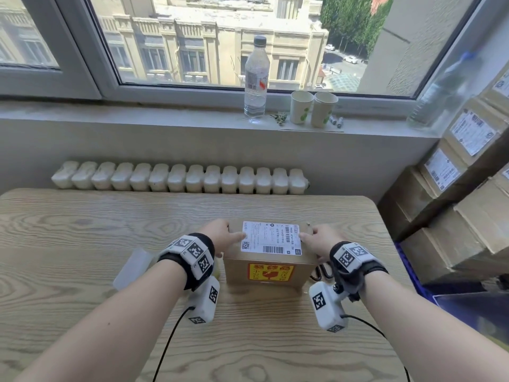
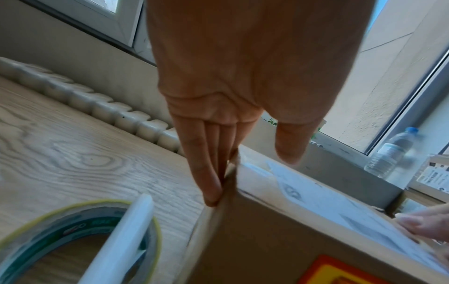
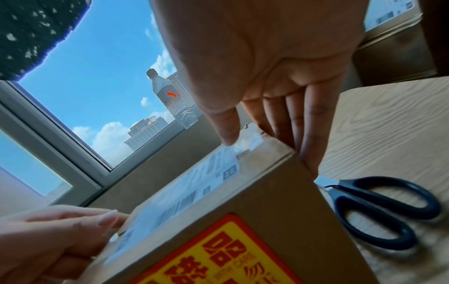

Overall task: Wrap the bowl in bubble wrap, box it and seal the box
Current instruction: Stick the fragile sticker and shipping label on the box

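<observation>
A closed cardboard box (image 1: 268, 268) stands on the wooden table (image 1: 82, 232), with a white shipping label (image 1: 271, 238) on top and a red and yellow fragile sticker (image 1: 271, 271) on its near face. My left hand (image 1: 228, 235) presses the box's left side with straight fingers (image 2: 206, 173), thumb on the top. My right hand (image 1: 314, 238) mirrors it on the right side, with straight fingers (image 3: 308, 134) and its thumb at the label's edge. The bowl and the bubble wrap are not visible.
A tape roll (image 2: 80, 230) lies left of the box, and black-handled scissors (image 3: 379, 209) lie right of it. On the windowsill stand a water bottle (image 1: 256, 78) and two paper cups (image 1: 314, 108). Stacked cardboard boxes (image 1: 468, 216) rise at the right. A radiator (image 1: 179, 179) runs behind the table.
</observation>
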The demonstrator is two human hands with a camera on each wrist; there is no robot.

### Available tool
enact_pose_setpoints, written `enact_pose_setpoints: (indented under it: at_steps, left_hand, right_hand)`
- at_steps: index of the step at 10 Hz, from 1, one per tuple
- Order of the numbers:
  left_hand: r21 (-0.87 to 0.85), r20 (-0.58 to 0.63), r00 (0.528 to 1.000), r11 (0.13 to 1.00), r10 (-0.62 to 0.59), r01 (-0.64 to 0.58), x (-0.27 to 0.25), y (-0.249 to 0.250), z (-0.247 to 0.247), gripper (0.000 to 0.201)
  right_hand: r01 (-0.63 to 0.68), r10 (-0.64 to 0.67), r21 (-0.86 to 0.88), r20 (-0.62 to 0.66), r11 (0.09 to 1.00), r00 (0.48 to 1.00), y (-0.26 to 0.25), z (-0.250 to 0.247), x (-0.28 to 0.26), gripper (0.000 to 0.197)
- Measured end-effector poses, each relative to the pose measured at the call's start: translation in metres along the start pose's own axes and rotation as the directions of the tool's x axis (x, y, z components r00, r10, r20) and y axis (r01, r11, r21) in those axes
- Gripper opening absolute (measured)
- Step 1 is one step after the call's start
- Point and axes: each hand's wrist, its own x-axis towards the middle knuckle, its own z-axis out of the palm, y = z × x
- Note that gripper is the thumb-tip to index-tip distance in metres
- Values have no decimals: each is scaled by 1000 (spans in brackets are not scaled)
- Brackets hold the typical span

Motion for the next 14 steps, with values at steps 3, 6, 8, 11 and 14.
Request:
enact_pose_setpoints:
  at_steps: [3, 6, 8, 11, 14]
  left_hand:
    - [-3, -158, 987, 1000, -20, 20, 33, 0, -43, 48]
    - [-187, -219, 976, 981, 3, -45, 64, -11, -44, 28]
    - [-370, -283, 940, 926, -192, 77, 71, -40, -24, 39]
    - [388, -28, 966, 888, -258, 248, 57, -61, 12, 21]
    - [367, -192, 953, 884, -234, 291, 57, -101, -30, 15]
  right_hand:
    - [95, -97, 249, -5, 964, 995, -48, -9, 35, 51]
    - [108, -96, 69, -162, 992, 982, -60, -17, 59, 38]
    - [125, -111, 45, -235, 991, 966, -54, -7, 63, 33]
    - [113, -93, 73, -239, 991, 966, -57, 6, 59, 41]
    - [137, -101, 133, -245, 982, 964, -45, 0, 37, 38]
